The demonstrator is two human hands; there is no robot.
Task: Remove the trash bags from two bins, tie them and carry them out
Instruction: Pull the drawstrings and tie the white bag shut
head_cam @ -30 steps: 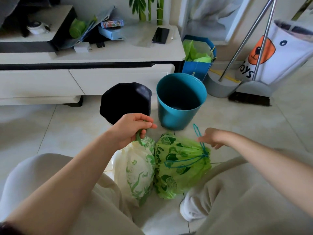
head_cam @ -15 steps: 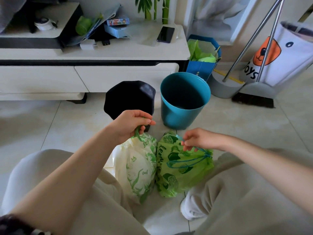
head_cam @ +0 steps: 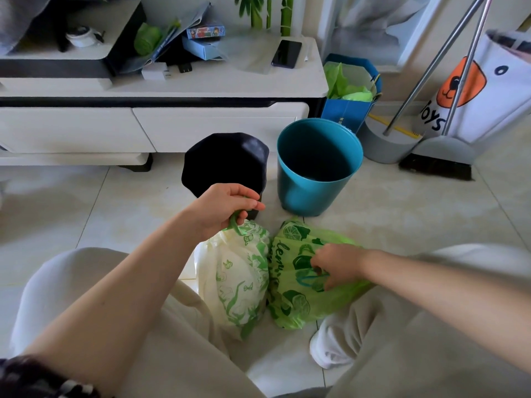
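Note:
Two tied trash bags lie on the tiled floor between my knees. The white bag with green print (head_cam: 235, 280) is on the left; my left hand (head_cam: 224, 208) grips its green drawstring from above. Beside it sits the green lemon-print bag (head_cam: 298, 294), and my right hand (head_cam: 339, 265) reaches down onto it, fingers curled at its blue drawstring. Behind the bags stand a black bin (head_cam: 227, 162) and a teal bin (head_cam: 316, 165), both without liners.
A white low cabinet (head_cam: 172, 90) with a phone and boxes runs along the back. A blue paper bag (head_cam: 350, 96) with green liners, a dustpan and broom (head_cam: 431, 150) and a white toy bag (head_cam: 482, 90) stand at the right.
My right hand has dropped from the raised blue drawstring loop down onto the green bag. My left hand keeps its hold on the white bag's drawstring.

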